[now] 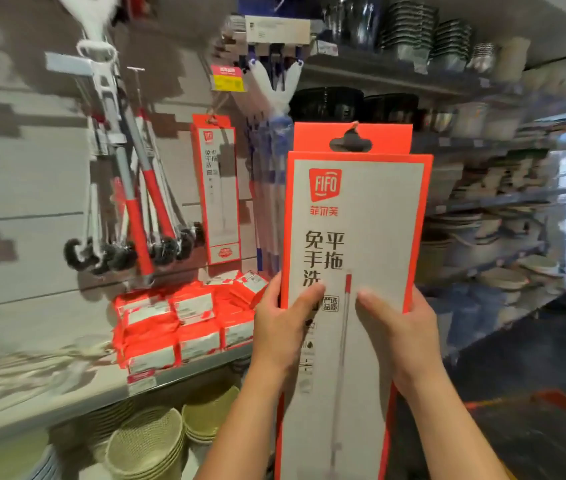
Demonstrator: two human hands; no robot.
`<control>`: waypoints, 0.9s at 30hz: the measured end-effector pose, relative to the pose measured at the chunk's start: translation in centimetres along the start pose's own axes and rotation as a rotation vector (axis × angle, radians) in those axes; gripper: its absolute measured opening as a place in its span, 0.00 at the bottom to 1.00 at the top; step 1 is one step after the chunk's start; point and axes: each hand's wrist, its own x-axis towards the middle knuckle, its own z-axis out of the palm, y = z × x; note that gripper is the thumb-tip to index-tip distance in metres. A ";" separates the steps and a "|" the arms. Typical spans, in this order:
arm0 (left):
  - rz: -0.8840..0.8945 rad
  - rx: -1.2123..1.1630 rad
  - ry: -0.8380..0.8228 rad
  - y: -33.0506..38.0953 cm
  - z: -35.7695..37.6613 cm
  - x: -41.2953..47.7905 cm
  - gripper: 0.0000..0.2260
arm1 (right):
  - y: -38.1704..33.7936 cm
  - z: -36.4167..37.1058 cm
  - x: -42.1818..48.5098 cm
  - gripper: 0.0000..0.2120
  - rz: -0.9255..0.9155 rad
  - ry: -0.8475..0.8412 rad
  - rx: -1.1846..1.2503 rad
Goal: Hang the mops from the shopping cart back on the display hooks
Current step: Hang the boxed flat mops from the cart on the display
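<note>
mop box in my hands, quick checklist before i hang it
1. Left hand and right hand both grip the mop box: ok.
2. Box upright, hang hole on top: ok.
3. Hang hole unblocked: cannot tell.
4. Free display hook in sight: cannot tell.
5. Matching hanging box to the left as a guide: ok.
</note>
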 end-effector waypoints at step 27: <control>0.046 0.142 0.354 -4.5 -0.4 12.8 0.23 | 6.9 3.3 17.0 0.24 0.146 -0.347 0.166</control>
